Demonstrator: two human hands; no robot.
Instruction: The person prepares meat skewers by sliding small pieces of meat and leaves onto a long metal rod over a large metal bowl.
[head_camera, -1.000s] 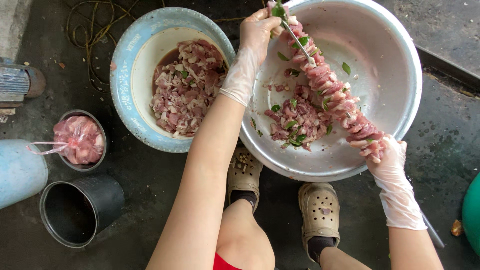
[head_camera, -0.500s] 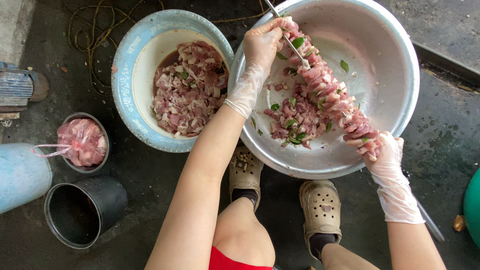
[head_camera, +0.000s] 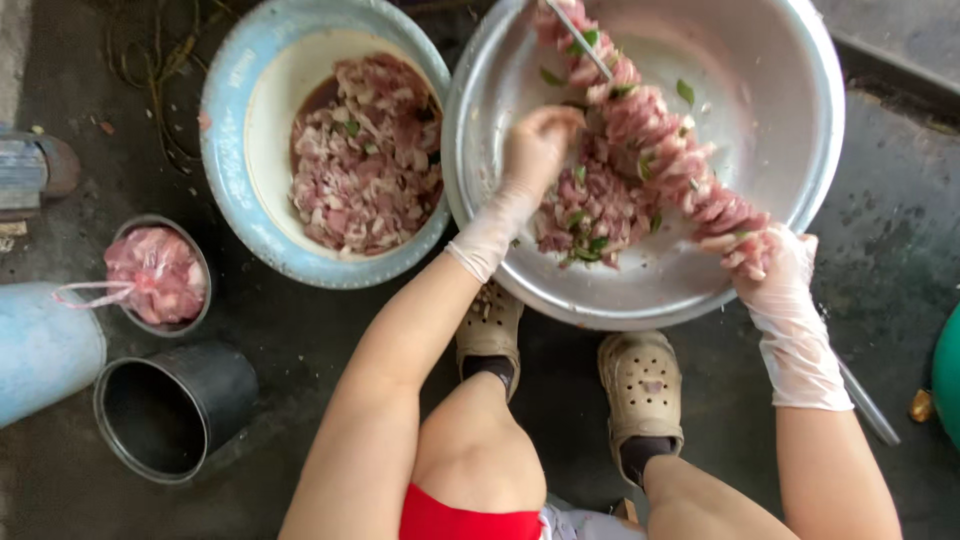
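A long metal skewer (head_camera: 660, 150) packed with raw pink meat slices and green leaves slants over a large steel bowl (head_camera: 790, 110). My right hand (head_camera: 775, 265), in a thin clear glove, grips the skewer's lower end at the bowl's right rim. My gloved left hand (head_camera: 535, 150) is down in the bowl, fingers closed on meat at the edge of the loose pile (head_camera: 590, 215). The skewer's bare tip points toward the top of the view.
A blue-rimmed basin (head_camera: 235, 150) of marinated meat sits left of the steel bowl. Further left are a small bowl with a pink bag of meat (head_camera: 155, 275), a black bucket (head_camera: 175, 410) and a blue cylinder (head_camera: 40, 350). My beige clogs (head_camera: 640, 385) stand below the bowl.
My left hand has come down from the skewer's upper end into the loose meat in the bowl. The right hand still holds the skewer's lower end.
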